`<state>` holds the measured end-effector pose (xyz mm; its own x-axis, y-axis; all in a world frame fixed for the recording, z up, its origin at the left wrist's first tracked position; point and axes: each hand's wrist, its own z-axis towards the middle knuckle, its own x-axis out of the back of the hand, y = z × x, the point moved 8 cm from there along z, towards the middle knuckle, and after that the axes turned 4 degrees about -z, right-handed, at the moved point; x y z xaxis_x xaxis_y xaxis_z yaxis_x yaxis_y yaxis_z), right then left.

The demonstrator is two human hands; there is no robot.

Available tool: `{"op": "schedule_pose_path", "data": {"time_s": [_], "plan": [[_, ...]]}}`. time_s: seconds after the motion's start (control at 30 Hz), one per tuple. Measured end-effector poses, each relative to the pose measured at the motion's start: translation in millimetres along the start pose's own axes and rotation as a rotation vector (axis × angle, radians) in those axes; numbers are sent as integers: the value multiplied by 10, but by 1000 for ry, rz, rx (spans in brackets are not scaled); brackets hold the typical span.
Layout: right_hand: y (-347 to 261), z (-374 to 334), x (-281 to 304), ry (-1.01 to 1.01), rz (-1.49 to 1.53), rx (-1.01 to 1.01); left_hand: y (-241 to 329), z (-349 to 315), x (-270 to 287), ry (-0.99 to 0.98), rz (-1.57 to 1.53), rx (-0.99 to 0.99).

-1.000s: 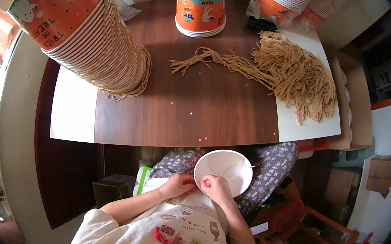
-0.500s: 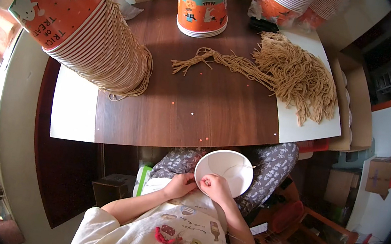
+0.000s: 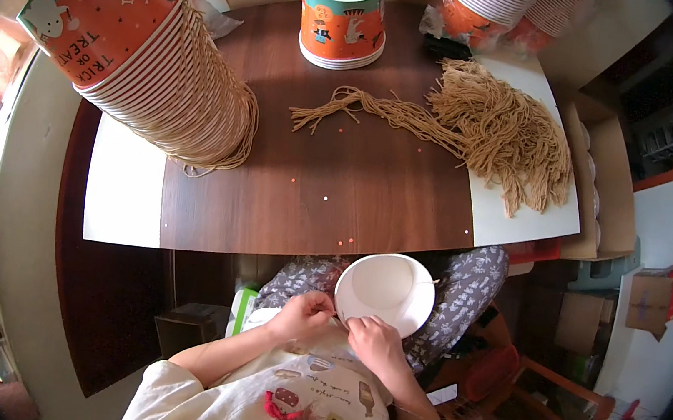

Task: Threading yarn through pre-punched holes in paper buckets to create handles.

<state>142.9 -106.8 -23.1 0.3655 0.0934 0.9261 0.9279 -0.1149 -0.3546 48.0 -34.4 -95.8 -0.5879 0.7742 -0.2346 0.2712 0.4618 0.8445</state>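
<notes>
A white-lined paper bucket (image 3: 382, 284) rests tilted in my lap, its open mouth facing up toward me. At its right rim a short bit of tan cord (image 3: 433, 282) pokes out. My right hand (image 3: 376, 342) is closed at the near rim, fingertips over the edge; its thumb is hidden. Just left of the rim, my left hand (image 3: 303, 315) is held in a pinch, and whatever lies between its fingertips is too small to make out.
On the brown table (image 3: 269, 210) lies a tan cord bundle (image 3: 505, 138) at right. A tall stack of orange corded buckets (image 3: 168, 72) leans at left. Upside-down buckets (image 3: 343, 22) stand at the back, with wrapped bucket stacks (image 3: 491, 11) beside them. An open carton (image 3: 600, 184) is at right.
My right hand has drawn out of the bucket's inside to its near rim. My left hand has shifted slightly left, away from the rim. The cord line inside the bucket shows less.
</notes>
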Motion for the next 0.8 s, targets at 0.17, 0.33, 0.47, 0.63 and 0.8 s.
{"op": "schedule_pose_path", "data": {"time_s": [0.17,0.33,0.47,0.63,0.8], "plan": [[-65,39,91,83,11,-16,44,-64,43,-41,-59,4],[-146,46,151,125,-84,-1,102,-94,49,-77,-181,-17],[-127,109,245,158,-67,-75,178,-74,9,-112,-185,-15],[-79,5,18,24,-234,-81,300,-71,16,-110,-208,-8],[-237,-7,254,42,-153,-74,469,-131,26,-235,-397,-122]]}}
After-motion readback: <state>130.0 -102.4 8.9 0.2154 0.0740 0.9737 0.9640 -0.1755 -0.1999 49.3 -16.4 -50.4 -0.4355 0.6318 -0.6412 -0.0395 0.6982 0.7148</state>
